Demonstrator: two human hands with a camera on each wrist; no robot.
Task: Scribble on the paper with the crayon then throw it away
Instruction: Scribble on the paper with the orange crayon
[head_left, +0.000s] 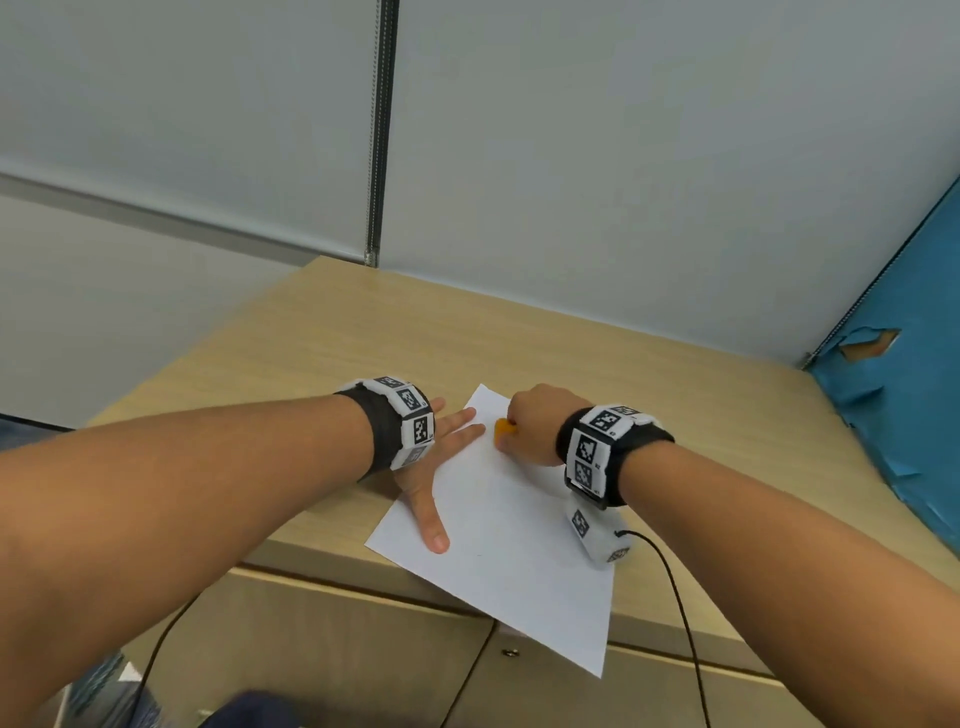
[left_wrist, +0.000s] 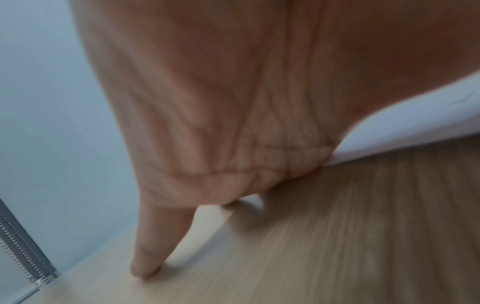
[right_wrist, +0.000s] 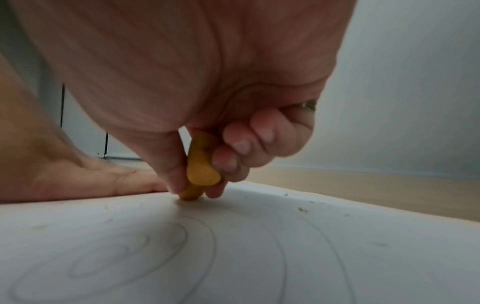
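Observation:
A white sheet of paper (head_left: 509, 525) lies askew on the wooden desk (head_left: 322, 332), its near corner hanging over the front edge. My left hand (head_left: 436, 467) lies flat with spread fingers on the paper's left edge, holding it down. My right hand (head_left: 535, 421) grips a stubby orange crayon (head_left: 504, 430) near the sheet's far corner. In the right wrist view the crayon (right_wrist: 201, 166) is pinched between thumb and fingers, its tip touching the paper (right_wrist: 233, 257), which bears faint curved lines and a few crayon crumbs.
Grey partition walls close off the back of the desk, with a metal strip (head_left: 382, 130) between them. A torn blue panel (head_left: 904, 395) stands at the right. Black cables (head_left: 685, 623) hang from my wrists over the desk's front, above cabinet doors (head_left: 363, 649).

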